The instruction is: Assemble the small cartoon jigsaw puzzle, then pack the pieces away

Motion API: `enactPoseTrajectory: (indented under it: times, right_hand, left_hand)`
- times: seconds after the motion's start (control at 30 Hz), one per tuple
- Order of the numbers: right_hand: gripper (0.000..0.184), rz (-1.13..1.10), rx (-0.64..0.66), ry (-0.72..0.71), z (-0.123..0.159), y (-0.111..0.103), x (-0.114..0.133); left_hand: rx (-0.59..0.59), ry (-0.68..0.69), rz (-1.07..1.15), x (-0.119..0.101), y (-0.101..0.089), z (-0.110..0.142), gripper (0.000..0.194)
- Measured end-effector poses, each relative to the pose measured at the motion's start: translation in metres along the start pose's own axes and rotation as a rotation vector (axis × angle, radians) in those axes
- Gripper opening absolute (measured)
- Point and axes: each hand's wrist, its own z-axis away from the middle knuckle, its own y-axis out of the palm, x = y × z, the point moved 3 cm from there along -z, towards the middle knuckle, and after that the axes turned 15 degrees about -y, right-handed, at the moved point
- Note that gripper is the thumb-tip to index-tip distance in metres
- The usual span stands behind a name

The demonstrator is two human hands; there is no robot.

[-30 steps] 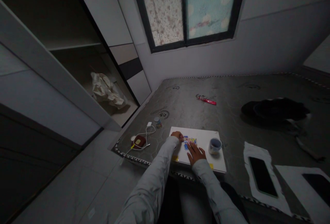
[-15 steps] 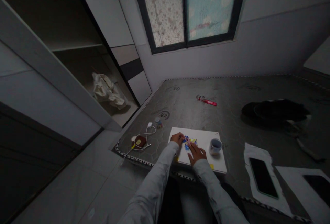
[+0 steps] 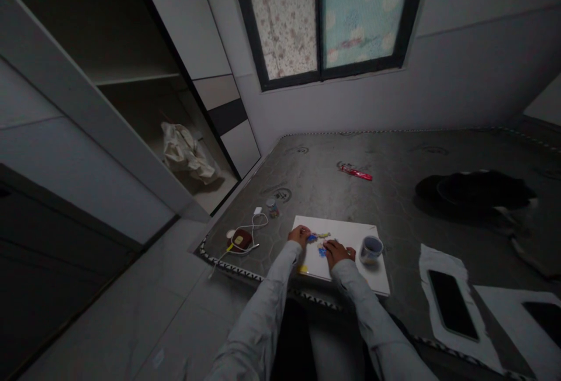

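Note:
A white board (image 3: pixel 350 235) lies on the grey mattress (image 3: pixel 394 153) in front of me. A small cluster of blue, yellow and pink pieces (image 3: pixel 319 236) sits near its left end. My left hand (image 3: pixel 300 234) rests curled at the board's left edge, fingertips pinched at the pieces. My right hand (image 3: pixel 338 250) lies just right of the pieces, its fingers drawn together over them. A small cup (image 3: pixel 370 248) stands on the board to the right of my right hand. What each hand holds is too small to name.
Left of the board lie a dark red case with a white cable (image 3: pixel 240 239) and a small jar (image 3: pixel 272 207). A red pen-like thing (image 3: pixel 360 174) and dark cloth (image 3: pixel 475 189) lie further back. Two phones (image 3: pixel 451 304) on white paper rest at right.
My right hand has drawn back a little and its fingers have closed together; earlier they lay spread flat. The view has shifted slightly. The left hand stays at the pieces.

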Motion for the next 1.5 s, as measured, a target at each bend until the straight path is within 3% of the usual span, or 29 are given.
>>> enactPoseTrajectory:
  times: [0.2,0.3,0.4,0.5,0.63,0.83,1.07,1.33,1.4,1.5]
  right_hand:
    - [0.038,-0.010,-0.122,0.009,-0.008,-0.016,0.001]
    - [0.044,0.028,-0.015,-0.027,-0.009,-0.011,0.010]
    - [0.053,0.045,0.130,-0.173,-0.011,0.003,0.022]
    - [0.051,0.045,0.179,-0.222,-0.013,0.013,0.029]
    - [0.045,0.011,0.093,-0.151,-0.018,0.015,0.030]
    - [0.031,-0.152,-0.158,0.003,-0.025,0.013,0.032]
    - [0.027,-0.316,-0.166,0.035,-0.029,0.013,0.024]
    - [0.031,-0.345,-0.208,0.096,-0.014,-0.003,0.017]
    - [0.033,-0.356,-0.232,0.147,-0.008,-0.006,0.012]
    - [0.034,-0.433,-0.232,0.261,0.000,-0.005,0.004]
  left_hand:
    - [0.005,0.046,-0.116,0.007,-0.005,0.024,0.013]
    - [0.012,0.070,-0.110,0.011,-0.005,0.035,0.010]
    - [0.028,0.120,-0.025,0.015,-0.005,0.037,0.010]
    - [0.004,0.144,0.048,0.022,-0.009,0.033,0.011]
    - [-0.062,0.123,0.183,0.034,-0.016,0.032,0.011]
    - [-0.005,0.117,0.359,0.033,-0.007,0.048,0.011]
    - [0.035,0.057,0.544,0.031,0.000,0.049,0.012]
    - [-0.046,0.036,0.510,0.041,-0.015,0.056,0.020]
    - [-0.066,0.005,0.497,0.042,-0.018,0.061,0.020]
    - [-0.002,-0.022,0.533,0.042,-0.011,0.070,0.023]
